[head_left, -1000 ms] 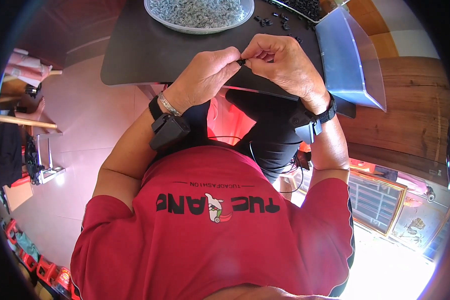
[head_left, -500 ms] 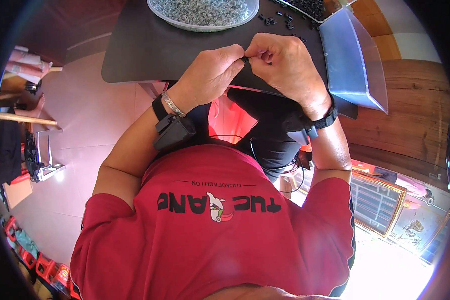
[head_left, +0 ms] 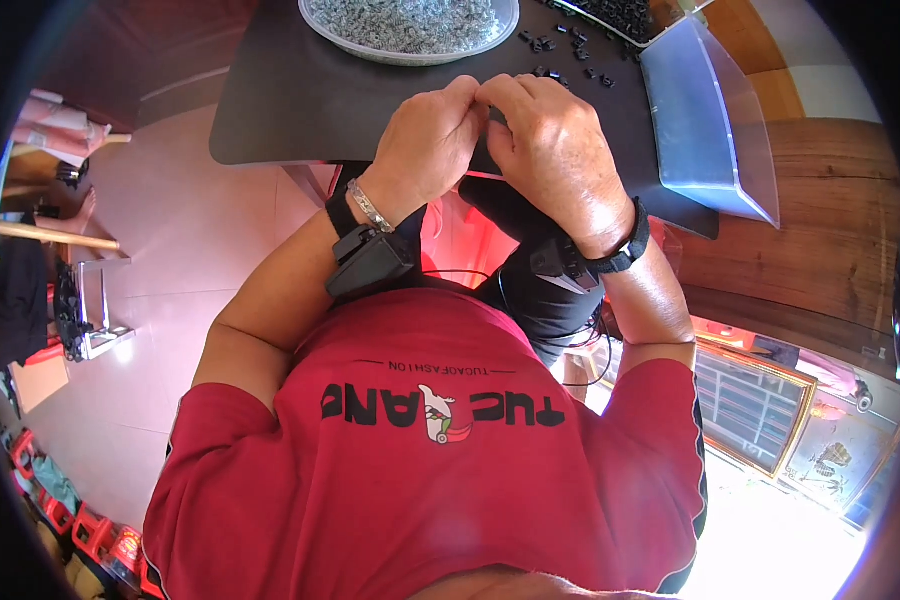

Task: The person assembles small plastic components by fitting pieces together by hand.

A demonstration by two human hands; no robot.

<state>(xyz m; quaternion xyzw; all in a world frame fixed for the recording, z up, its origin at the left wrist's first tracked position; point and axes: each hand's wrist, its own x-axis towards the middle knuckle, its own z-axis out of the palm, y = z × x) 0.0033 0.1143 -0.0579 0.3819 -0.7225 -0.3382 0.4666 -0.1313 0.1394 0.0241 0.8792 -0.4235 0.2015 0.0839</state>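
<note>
Head view: holding the left hand (head_left: 427, 140) and the right hand (head_left: 555, 150) close together above the near part of the smooth, flat black worktop (head_left: 270, 100), meeting or nearly meeting at the fingertips. Curling the fingers inward on both sides, narrow rather than spread, and hiding the space between the tips, so leaving no way to tell about anything gripped there. Showing, just beyond the right hand's knuckles, a loose scatter of small black plastic pieces (head_left: 542, 44) on the worktop, and farther off, near the upper edge, a dense heap of similar black pieces (head_left: 625, 15). Showing also, beyond the left hand, a round, shallow, clear plastic bowl (head_left: 410, 62) and bearing within it a mass of tiny glinting, silvery-clear pieces (head_left: 410, 20). Standing a bluish, translucent, bent plastic panel (head_left: 695, 110) along the right side of the worktop. Wearing a silver-coloured metal bracelet (head_left: 372, 207) on the left wrist.
</note>
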